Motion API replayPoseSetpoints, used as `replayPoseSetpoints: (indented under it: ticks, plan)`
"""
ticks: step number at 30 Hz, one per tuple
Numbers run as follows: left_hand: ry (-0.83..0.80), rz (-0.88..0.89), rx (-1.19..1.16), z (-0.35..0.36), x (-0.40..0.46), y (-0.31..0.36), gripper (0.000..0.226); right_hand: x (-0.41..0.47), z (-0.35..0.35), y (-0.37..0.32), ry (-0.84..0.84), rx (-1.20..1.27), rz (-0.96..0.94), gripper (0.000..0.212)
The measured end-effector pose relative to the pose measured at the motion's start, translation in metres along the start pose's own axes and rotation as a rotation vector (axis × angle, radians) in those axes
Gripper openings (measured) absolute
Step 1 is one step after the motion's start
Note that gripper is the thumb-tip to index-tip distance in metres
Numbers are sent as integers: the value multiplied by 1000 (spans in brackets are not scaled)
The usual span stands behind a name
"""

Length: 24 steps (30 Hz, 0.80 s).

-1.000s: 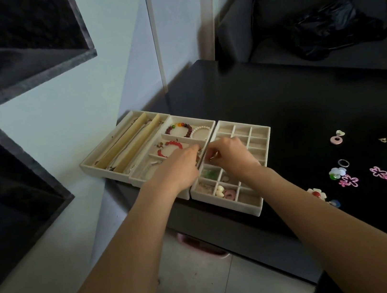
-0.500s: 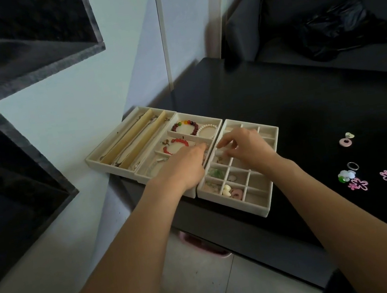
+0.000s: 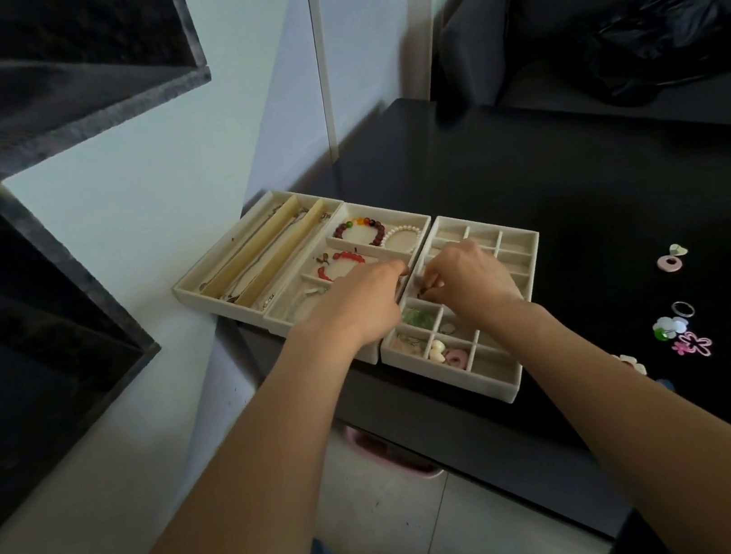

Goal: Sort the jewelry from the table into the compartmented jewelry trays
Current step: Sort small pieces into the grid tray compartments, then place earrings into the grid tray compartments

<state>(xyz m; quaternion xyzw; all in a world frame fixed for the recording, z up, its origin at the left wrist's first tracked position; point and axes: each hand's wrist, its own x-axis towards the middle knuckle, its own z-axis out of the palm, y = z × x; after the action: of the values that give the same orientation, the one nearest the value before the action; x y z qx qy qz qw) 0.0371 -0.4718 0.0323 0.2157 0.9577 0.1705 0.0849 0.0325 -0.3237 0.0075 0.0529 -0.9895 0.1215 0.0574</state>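
Observation:
Three cream trays sit side by side at the black table's left edge: a long-slot tray (image 3: 194,284), a bracelet tray (image 3: 347,215) and a small-grid tray (image 3: 516,235). Beaded bracelets (image 3: 359,230) lie in the middle tray. A green stone (image 3: 416,316), a white bead (image 3: 436,351) and a pink ring (image 3: 457,358) lie in the grid tray's near cells. My left hand (image 3: 358,306) rests over the middle tray's near right corner, fingers curled. My right hand (image 3: 468,280) hovers over the grid tray, fingertips pinching a small dark piece (image 3: 424,289) above a left cell.
Loose jewelry lies on the black table (image 3: 581,206) at the right: a pink ring (image 3: 669,262), a silver ring (image 3: 683,309), pink flower pieces (image 3: 691,344) and a white flower (image 3: 667,326). Dark shelves (image 3: 18,91) jut out at the left. A black bag (image 3: 660,38) lies at the back.
My right hand drew back slightly toward the grid tray's left middle cells, fingertips closing on a small piece. My left hand stayed by the trays' shared edge. The camera shifted a little.

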Motion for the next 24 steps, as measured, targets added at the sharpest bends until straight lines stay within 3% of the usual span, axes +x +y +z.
replayPoseSetpoints:
  ticks: [9,14,19,24]
  plan:
    - [-37,9,0,-2,-4,1,52,-5,0,2,23,142,43,23]
    - [55,61,90,4,3,9,47,-15,-11,16,47,213,108,25]
    - [154,148,127,9,18,48,43,-37,-35,57,68,206,227,30]
    - [185,336,182,22,33,100,61,-75,-57,122,79,179,365,35]
